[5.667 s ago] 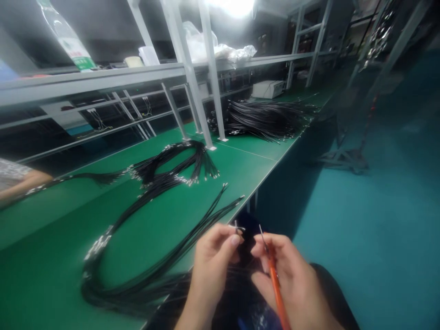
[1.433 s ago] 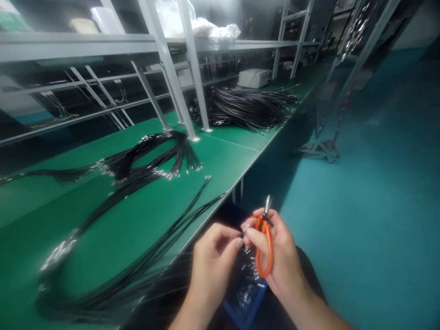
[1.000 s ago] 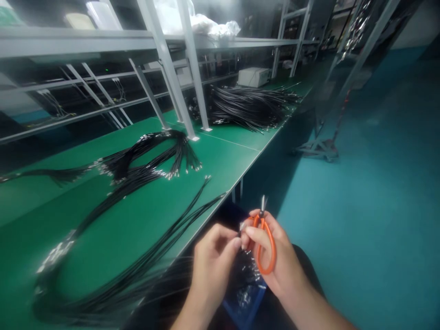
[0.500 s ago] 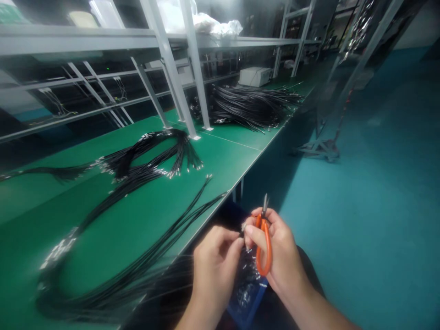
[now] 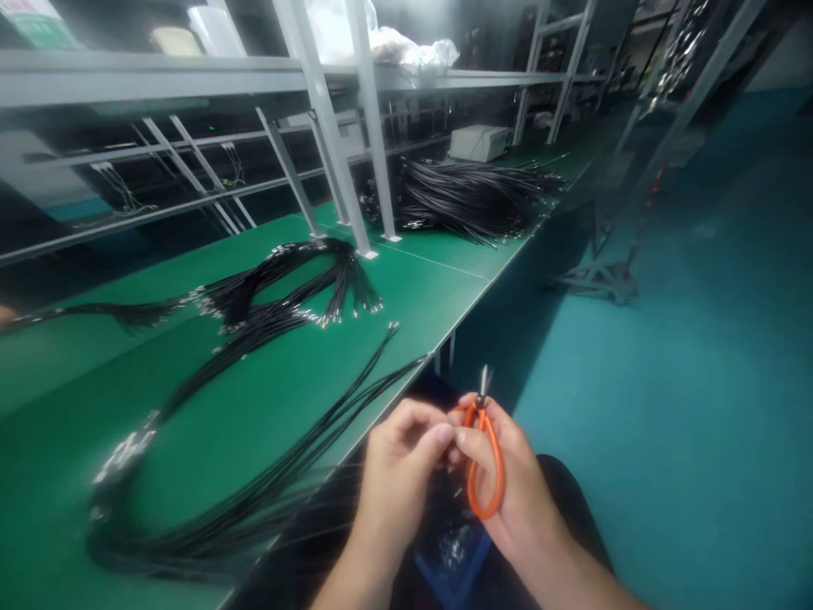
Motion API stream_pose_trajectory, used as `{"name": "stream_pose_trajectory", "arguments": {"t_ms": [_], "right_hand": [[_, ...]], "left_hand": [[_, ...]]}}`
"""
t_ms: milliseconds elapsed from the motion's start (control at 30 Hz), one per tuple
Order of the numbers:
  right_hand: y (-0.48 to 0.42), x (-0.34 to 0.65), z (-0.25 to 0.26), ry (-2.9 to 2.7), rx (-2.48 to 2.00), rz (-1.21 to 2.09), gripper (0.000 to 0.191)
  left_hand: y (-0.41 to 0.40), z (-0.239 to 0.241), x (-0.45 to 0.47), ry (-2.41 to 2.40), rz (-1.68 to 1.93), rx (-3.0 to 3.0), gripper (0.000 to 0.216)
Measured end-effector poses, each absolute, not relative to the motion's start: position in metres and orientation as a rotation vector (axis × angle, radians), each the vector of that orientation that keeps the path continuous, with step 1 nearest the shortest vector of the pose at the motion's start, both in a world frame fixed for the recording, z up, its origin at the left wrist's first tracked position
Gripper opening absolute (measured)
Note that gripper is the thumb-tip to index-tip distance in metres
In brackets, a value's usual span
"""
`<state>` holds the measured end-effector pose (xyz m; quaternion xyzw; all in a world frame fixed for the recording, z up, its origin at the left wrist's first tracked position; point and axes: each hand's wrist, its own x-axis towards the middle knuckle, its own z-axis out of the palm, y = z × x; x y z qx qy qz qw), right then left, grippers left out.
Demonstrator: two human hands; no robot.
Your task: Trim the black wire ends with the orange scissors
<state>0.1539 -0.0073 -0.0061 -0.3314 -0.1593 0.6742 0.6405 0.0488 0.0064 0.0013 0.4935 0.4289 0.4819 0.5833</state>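
Note:
My right hand (image 5: 511, 462) is wrapped around orange-handled scissors (image 5: 496, 474), whose blades point up and away from me. Thumb and forefinger of my left hand (image 5: 400, 466) are pinched together against the right hand's fingertips. They hold the end of a black cable, mostly hidden by the fingers now. Long black cables (image 5: 311, 449) with metal tips lie along the green table and run blurred behind my left wrist. Beneath my hands is a blue bin (image 5: 454, 572) with small shiny bits in it.
Bundled black cables (image 5: 254, 296) lie on the green table (image 5: 209, 449), and a larger pile (image 5: 470, 199) lies farther back beside a pale box (image 5: 479, 142). White posts (image 5: 334, 135) carry a shelf (image 5: 152, 80). A blurred skin-coloured patch, perhaps another person's hand (image 5: 6, 316), shows at the left edge.
My left fingertips have moved up and right to meet the right hand, covering the dark cable end seen between them before. The scissors are tilted slightly left. The view has shifted a little.

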Motion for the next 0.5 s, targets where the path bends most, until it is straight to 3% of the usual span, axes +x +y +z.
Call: {"name": "stream_pose_trajectory", "arguments": {"t_ms": [500], "right_hand": [[-0.0051, 0.1554, -0.0127, -0.341, -0.682, 1.561, 0.02]], "left_hand": [[0.0079, -0.0031, 0.0471, 0.844, 1.136, 0.939, 0.013]]}}
